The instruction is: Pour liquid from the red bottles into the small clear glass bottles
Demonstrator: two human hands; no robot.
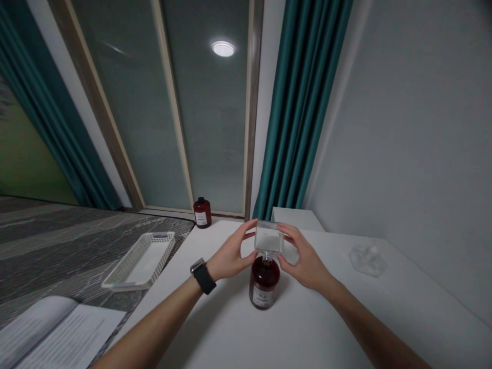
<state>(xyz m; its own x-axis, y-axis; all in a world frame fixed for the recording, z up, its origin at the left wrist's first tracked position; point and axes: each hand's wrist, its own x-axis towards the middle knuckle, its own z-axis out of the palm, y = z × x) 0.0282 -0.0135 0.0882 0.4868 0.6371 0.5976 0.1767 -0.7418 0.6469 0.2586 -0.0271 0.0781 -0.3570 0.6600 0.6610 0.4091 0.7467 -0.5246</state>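
My left hand (229, 254) and my right hand (305, 261) grip a small clear square glass bottle (269, 238) from both sides, thumbs low and fingers near its top. It is upside down, its neck pointing at the mouth of a dark red-brown bottle (265, 279) with a white label. That brown bottle stands upright on the white table (307, 328). Whether the two necks touch or are slightly apart, I cannot tell. A watch with a black strap is on my left wrist.
A second brown bottle (202, 213) with a black cap stands at the table's far left corner. To the left are a white perforated basket (111, 282) and an open book (73, 333). A clear faceted dish (367, 260) lies at right. Behind is a white box (298, 219) near the curtain.
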